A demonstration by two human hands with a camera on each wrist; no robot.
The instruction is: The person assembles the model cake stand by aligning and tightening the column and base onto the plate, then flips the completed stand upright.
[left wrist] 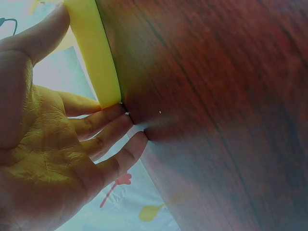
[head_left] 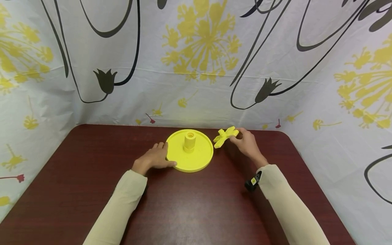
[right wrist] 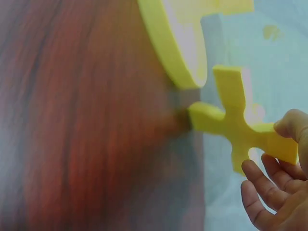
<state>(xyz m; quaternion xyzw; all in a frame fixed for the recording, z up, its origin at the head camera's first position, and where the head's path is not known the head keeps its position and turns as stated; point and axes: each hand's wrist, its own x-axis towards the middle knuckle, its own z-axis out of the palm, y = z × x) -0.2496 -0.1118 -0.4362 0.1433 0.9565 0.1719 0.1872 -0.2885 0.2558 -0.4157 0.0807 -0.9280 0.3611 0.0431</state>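
Note:
A round yellow plate point(head_left: 200, 158) with a raised rim and an upright hollow post point(head_left: 190, 142) in its middle lies near the table's far edge. My left hand point(head_left: 155, 157) touches the plate's left side, with thumb and fingers spread along the rim. In the left wrist view its fingertips point(left wrist: 118, 113) meet the edge of the plate point(left wrist: 98, 62) and the table. To the right of the plate, my right hand point(head_left: 247, 144) pinches one arm of a yellow cross-shaped piece point(right wrist: 236, 127). That piece is tilted, apart from the plate, with a short stub on one face.
A dark reddish-brown wooden table point(head_left: 196, 211) carries these things. Just past its far edge hangs a white cloth point(head_left: 147, 102) with yellow and dark flower prints, which also covers both sides. A black band point(head_left: 253, 181) sits at the right wrist.

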